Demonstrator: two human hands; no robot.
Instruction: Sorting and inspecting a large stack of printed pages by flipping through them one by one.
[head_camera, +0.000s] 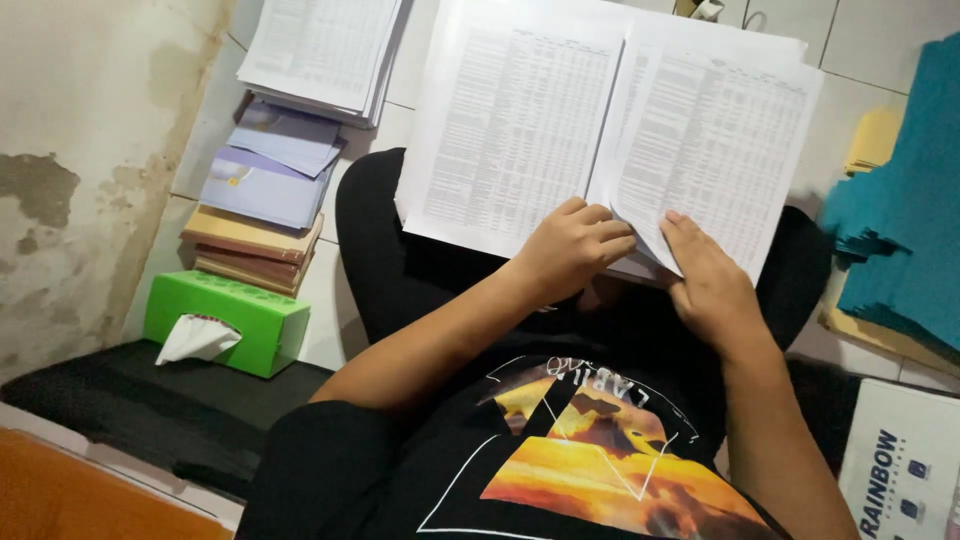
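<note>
On the person's lap lies a thick stack of white printed table sheets (520, 130), opened partway: the left hand (575, 250), curled, presses the left-hand pages, while the right hand (705, 280) pinches a half-turned sheet, many lying beneath.

A white tiled floor (350, 290) carries a green tissue box (228, 322), a stack of books (258, 215) beside it, a pile of printed sheets (322, 55), and teal folders (900, 215) at right.
</note>
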